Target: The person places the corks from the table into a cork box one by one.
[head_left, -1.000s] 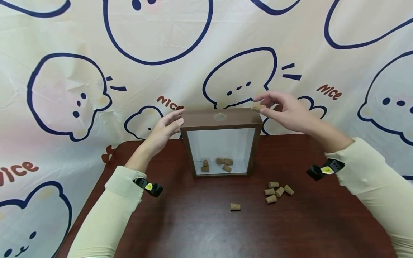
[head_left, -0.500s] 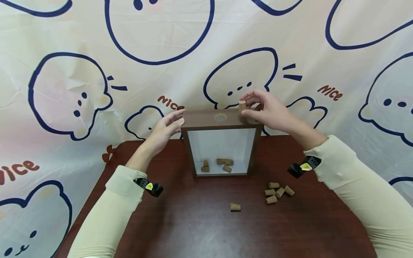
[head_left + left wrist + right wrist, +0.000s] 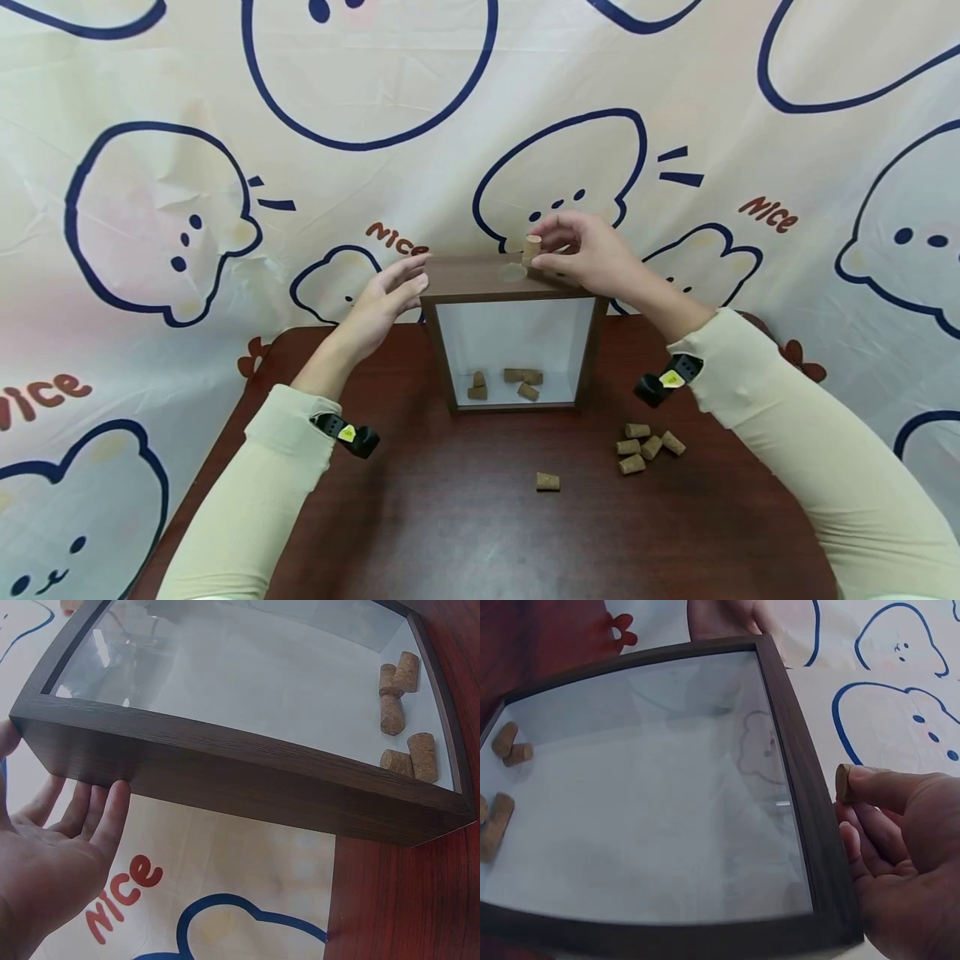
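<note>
A dark wood-framed box [image 3: 465, 283] with a clear front stands upright on the table, a round hole [image 3: 512, 272] in its top. Several corks [image 3: 528, 391] lie inside at the bottom. My right hand [image 3: 585, 254] pinches a cork [image 3: 532, 248] between thumb and fingers, upright just right of the hole. The right wrist view shows this cork [image 3: 844, 783] beyond the box's top edge. My left hand [image 3: 375, 308] rests against the box's left side, its fingers [image 3: 112, 817] extended along the wood and not curled round it.
On the reddish-brown table [image 3: 450, 517], a small group of corks [image 3: 650, 447] lies to the right of the box. A single cork [image 3: 547, 482] lies nearer the front. Behind the table hangs a printed cloth [image 3: 390, 192] with cartoon outlines.
My right hand has carried the cork leftward over the box top, from its right corner to beside the hole, turning it upright on the way. The left hand has stayed in place.
</note>
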### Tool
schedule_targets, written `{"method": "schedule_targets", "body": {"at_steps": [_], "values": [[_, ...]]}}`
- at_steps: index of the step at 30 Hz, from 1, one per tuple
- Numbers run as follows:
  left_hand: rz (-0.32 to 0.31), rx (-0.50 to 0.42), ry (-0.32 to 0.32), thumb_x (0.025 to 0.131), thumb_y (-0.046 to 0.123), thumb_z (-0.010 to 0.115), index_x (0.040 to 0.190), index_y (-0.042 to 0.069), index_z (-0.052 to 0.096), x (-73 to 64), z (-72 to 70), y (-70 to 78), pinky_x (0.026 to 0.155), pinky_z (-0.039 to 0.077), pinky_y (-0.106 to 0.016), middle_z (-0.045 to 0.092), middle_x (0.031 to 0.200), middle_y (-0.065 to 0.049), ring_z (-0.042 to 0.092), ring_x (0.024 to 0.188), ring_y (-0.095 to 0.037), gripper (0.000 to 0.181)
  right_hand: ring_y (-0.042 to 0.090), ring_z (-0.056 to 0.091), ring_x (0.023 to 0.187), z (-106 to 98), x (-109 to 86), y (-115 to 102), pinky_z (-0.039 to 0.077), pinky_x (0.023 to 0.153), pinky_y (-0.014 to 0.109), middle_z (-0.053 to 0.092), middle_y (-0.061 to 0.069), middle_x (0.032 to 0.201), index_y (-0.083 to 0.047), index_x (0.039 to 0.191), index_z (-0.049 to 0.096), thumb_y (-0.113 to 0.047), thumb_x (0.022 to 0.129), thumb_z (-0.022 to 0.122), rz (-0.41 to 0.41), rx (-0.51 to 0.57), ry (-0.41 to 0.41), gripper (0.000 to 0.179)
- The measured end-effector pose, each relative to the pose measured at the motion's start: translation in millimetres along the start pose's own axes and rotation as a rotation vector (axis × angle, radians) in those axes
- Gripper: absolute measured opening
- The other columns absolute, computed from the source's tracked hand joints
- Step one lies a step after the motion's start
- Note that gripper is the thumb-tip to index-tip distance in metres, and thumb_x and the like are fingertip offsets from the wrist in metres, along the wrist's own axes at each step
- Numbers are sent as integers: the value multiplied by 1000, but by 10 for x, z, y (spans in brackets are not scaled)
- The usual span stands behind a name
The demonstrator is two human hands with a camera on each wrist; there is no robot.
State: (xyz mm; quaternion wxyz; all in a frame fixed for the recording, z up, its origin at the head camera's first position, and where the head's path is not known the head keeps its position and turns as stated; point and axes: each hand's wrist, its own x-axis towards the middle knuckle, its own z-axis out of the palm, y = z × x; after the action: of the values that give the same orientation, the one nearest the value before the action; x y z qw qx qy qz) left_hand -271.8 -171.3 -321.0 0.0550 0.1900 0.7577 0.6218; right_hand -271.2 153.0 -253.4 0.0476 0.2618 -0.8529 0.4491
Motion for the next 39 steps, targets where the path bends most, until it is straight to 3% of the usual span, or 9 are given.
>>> {"method": "schedule_targets", "body": {"at_steps": [9,14,20,24,30,39], "values": [[-1,0,-1,107,30,51,159,9,34,8,-6,-1,118,33,-49,34,161,-9,36,145,-26,59,25,64,105,151,103,-50,54,93,38,69,14,114,0,124,64,-2,92,73,-70,43,-63,33],[0,-1,-9,107,30,51,159,8,33,4,-1,-11,118,32,-49,34,161,-10,35,146,-27,59,25,64,108,158,72,-36,52,98,44,68,15,117,0,124,64,-3,93,72,-86,45,-55,32],[1,1,-9,107,30,51,159,8,32,9,-3,-24,118,33,-49,34,161,-10,35,146,-26,60,21,63,105,26,-78,-34,53,94,33,68,13,116,-3,126,66,-6,94,73,-71,-9,-45,32],[5,2,-8,107,31,51,159,8,32,15,-15,-27,117,33,-49,34,161,-9,35,146,-25,60,21,63,104,-132,-308,-50,52,86,24,70,10,116,-3,129,68,-10,95,72,-56,-89,-72,34],[1,0,-3,107,30,51,159,9,33,11,-30,-15,118,33,-48,34,161,-9,34,146,-25,59,15,62,99,-381,-784,66,53,79,22,71,6,118,-9,135,67,-12,97,71,-38,-163,-100,38],[0,2,-2,107,30,51,159,9,34,13,-14,-12,117,34,-48,34,161,-8,35,146,-25,59,-2,61,103,-626,-1597,613,46,82,11,72,2,119,-16,135,67,-13,94,75,51,-253,-21,41]]}}
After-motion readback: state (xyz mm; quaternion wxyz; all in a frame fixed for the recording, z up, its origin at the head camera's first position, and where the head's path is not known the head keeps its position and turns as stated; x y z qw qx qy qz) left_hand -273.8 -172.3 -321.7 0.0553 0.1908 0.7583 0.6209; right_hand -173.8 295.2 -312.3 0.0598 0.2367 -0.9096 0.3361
